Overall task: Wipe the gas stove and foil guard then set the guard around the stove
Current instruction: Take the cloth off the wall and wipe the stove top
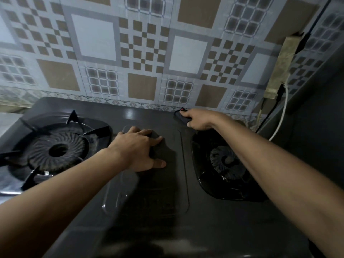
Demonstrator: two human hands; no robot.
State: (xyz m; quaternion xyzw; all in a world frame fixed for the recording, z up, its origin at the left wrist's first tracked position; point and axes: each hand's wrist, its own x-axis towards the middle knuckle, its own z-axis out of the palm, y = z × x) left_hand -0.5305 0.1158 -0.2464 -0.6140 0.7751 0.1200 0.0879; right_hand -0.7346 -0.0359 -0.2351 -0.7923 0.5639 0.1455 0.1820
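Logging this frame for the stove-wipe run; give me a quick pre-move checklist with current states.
1. Left hand flat on the stove centre panel, bracing: ok.
2. Right hand pinching a dark cloth at the stove's back edge: ok; the cloth is small and dark, so what it is stays uncertain.
3. Left burner grate in place, no flame: ok.
4. Right burner has no grate showing, and the right arm crosses it: not ok for setting the guard yet.
5. Foil guard within reach: cannot tell, none in view.
6. White cable and dark cables hang by the stove's right back corner, near the wiping hand: not ok, mind them.
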